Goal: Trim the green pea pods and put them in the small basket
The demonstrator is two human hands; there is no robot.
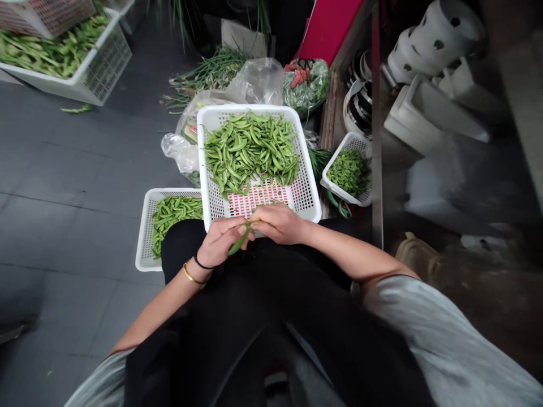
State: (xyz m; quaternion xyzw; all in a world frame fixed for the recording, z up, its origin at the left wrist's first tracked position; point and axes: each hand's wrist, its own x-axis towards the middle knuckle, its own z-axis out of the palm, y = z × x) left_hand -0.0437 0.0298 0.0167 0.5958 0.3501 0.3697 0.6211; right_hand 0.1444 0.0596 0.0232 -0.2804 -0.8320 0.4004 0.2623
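Observation:
A green pea pod (238,242) lies between my two hands, over the near edge of a white plastic basket (311,195). My left hand (221,240), with a black band and a gold bangle at the wrist, is closed around the pod's body. Fingertips of my right hand (278,224) pinch the pod's upper end, touching the left fingers. Many more pods (252,148) are heaped in the far part of the basket, and its perforated floor shows nearest me. To the left, a lower white basket (146,237) holds more green pods (175,217).
Right of the big basket stands a small white basket (335,164) of leafy greens, with green-handled scissors (339,204) below it. Behind are plastic bags (258,79) and green onions (216,68). A large vegetable crate (99,73) stands far left; metal shelving (376,141) edges the right.

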